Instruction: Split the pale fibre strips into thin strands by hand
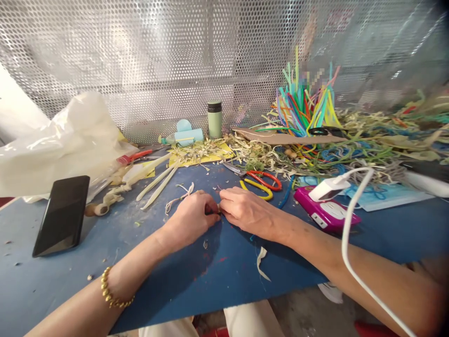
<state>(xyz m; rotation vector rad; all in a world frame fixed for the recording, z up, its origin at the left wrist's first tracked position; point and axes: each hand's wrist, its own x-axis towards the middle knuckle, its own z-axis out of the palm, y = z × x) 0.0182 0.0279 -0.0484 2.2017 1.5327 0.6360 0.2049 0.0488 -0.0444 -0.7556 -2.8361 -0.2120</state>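
My left hand (192, 217) and my right hand (247, 211) meet at the middle of the blue table (217, 267), fingers curled and pinched together around a small thing I cannot make out. A gold bead bracelet (111, 295) circles my left wrist. Pale strips (157, 182) lie just beyond my left hand. Scissors with red and yellow handles (261, 182) lie just beyond my right hand. A curled pale scrap (261, 262) lies under my right forearm.
A black phone (63, 215) lies at the left beside a plastic bag (70, 140). A pink device (324, 210) with a white charger and cable (347, 234) sits at the right. Coloured strips (305, 103), shavings, a green bottle (214, 119) and a perforated metal wall stand behind.
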